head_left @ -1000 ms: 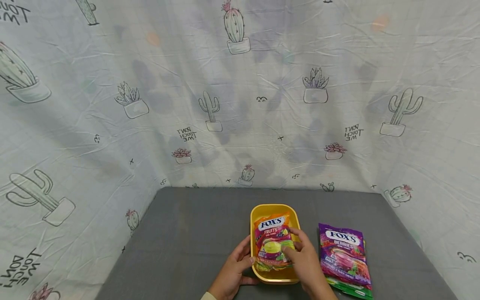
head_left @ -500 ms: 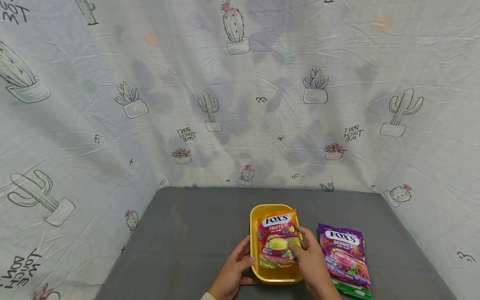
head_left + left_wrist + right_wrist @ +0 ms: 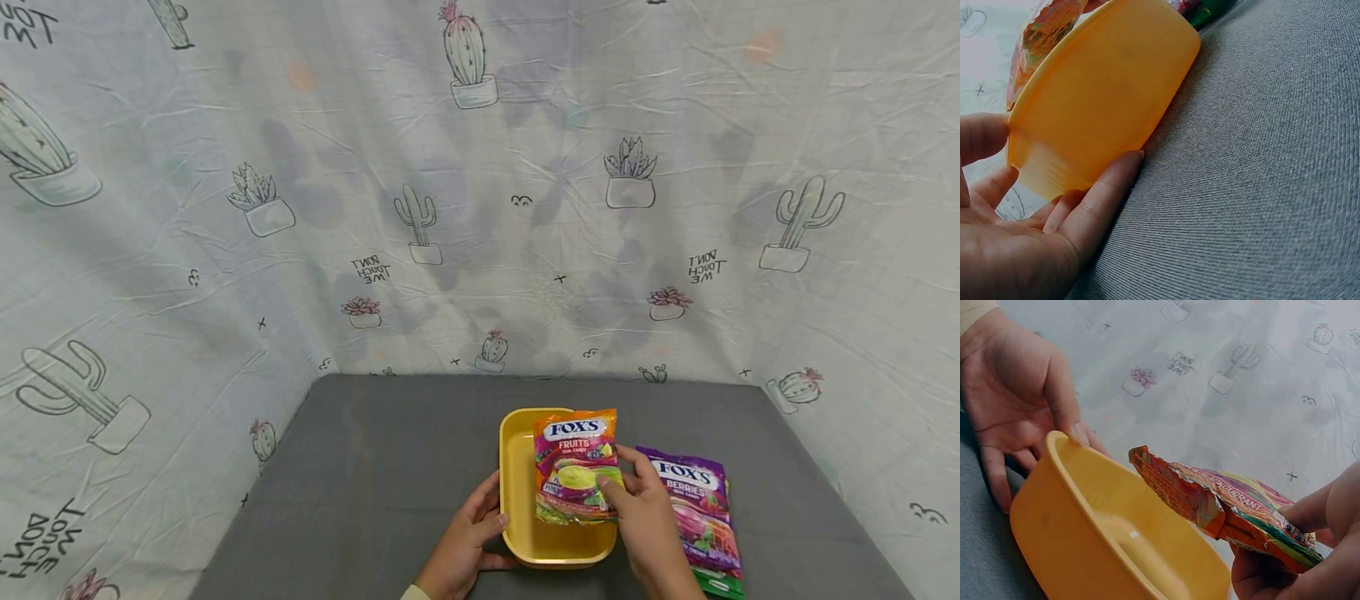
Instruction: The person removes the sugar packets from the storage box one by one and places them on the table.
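Note:
My left hand (image 3: 472, 529) holds the left side of a yellow plastic tub (image 3: 517, 533), thumb at the rim and fingers along the outer wall. In the left wrist view, the fingers (image 3: 1105, 194) spread low against the tub's wall. Pinched by its right edge in my right hand (image 3: 648, 517) is an orange and pink candy bag (image 3: 573, 467), labelled FOX'S Fruits. The bag hangs over the tub's right part, its face toward the head camera. From the right wrist, its crimped end (image 3: 1175, 494) shows above the tub's interior. My right thumb lies on the bag's front.
To the right of the tub, a purple FOX'S Berries candy bag (image 3: 708, 533) lies on top of a green bag (image 3: 720, 583), partly behind my right hand. The grey tabletop (image 3: 375, 483) meets a pale curtain (image 3: 525, 233) printed with cacti at the back and sides.
My right hand has lifted the Fruits candy bag up and to the right from inside the tub, baring the tub's left part. The left hand has stayed in place.

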A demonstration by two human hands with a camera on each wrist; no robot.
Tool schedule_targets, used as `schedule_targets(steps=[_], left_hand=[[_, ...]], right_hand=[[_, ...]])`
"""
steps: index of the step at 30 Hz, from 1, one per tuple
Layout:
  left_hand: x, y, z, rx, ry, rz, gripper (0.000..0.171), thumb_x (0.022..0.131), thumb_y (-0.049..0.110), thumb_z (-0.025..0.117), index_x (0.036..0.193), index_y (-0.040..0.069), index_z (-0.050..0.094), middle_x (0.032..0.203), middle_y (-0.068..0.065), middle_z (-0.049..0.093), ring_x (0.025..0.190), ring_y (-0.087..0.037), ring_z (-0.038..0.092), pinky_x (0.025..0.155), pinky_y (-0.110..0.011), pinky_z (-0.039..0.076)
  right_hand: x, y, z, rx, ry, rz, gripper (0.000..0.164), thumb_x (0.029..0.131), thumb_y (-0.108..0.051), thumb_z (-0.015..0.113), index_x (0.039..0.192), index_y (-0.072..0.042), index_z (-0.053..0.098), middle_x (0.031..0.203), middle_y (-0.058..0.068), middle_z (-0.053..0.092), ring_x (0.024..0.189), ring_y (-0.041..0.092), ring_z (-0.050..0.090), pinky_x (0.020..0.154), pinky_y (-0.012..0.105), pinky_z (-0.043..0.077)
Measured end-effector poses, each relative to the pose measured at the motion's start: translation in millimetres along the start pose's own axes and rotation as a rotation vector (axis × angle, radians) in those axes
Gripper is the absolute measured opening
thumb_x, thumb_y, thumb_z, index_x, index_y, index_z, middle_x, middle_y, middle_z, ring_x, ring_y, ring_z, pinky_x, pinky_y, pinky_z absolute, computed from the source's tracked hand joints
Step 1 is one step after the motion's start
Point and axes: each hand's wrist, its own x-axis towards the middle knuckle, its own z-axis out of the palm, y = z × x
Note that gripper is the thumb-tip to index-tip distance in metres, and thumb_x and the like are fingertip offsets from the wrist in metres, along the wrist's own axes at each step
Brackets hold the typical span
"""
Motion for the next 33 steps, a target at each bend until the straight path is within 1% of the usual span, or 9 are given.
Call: schedule_targets(steps=[8,16,19,25,30,33], left_hand=[[-0.7,0.1,-0.4,0.000,-0.012,0.007,0.068,0.093,0.017,0.063,0.152,0.020,0.029,0.149,-0.016,0.032,0.114,-0.032,0.053,0.068,-0.061,0.050],[-0.9,-0.9,-1.1,-0.003,-0.029,0.022,0.068,0.093,0.015,0.062,0.151,0.021,0.029,0.149,-0.015,0.032,0.114,-0.032,0.053,0.068,-0.061,0.050],[-1.2,-1.3,-1.3,-0.002,-0.031,0.024,0.068,0.093,0.015,0.062,0.152,0.022,0.029,0.149,-0.015,0.033,0.114,-0.032,0.053,0.069,-0.061,0.050],[-2.3,-4.0,-2.0,-0.005,-0.034,0.028,0.068,0.093,0.016,0.063,0.151,0.021,0.029,0.148,-0.014,0.033,0.114,-0.032,0.053,0.069,-0.061,0.050],[-2.7,-6.8,-2.3,-0.005,-0.035,0.035,0.068,0.093,0.015,0.061,0.152,0.020,0.027,0.149,-0.016,0.031,0.117,-0.033,0.051,0.069,-0.061,0.050],[-2.5,-8.1,-2.7,-0.005,-0.035,0.036,0.069,0.094,0.015,0.061,0.152,0.019,0.026,0.150,-0.017,0.030,0.118,-0.033,0.049,0.069,-0.061,0.050]], right_hand=[[0.8,-1.8,-10.6,0.002,0.039,0.011,0.050,0.097,-0.016,0.057,0.142,-0.017,0.035,0.129,0.020,0.052,0.105,0.028,0.060,0.081,0.038,0.053],[-1.2,-5.1,-23.3,0.025,0.074,0.024,0.052,0.097,-0.021,0.057,0.143,-0.019,0.033,0.130,0.021,0.050,0.101,0.028,0.062,0.078,0.037,0.054],[-1.5,-5.5,-29.5,0.036,0.085,0.020,0.053,0.098,-0.021,0.057,0.145,-0.019,0.031,0.130,0.023,0.049,0.101,0.028,0.062,0.078,0.038,0.054],[-2.1,-0.4,-42.0,0.032,0.128,-0.006,0.055,0.098,-0.021,0.056,0.145,-0.017,0.029,0.130,0.024,0.048,0.097,0.023,0.063,0.075,0.038,0.054],[-2.3,4.7,-51.5,0.032,0.173,-0.002,0.057,0.097,-0.024,0.057,0.146,-0.018,0.029,0.131,0.024,0.047,0.092,0.018,0.064,0.073,0.037,0.054],[-2.5,7.9,-57.5,0.029,0.194,0.004,0.058,0.097,-0.027,0.057,0.146,-0.017,0.028,0.131,0.025,0.047,0.091,0.017,0.064,0.071,0.038,0.054]])
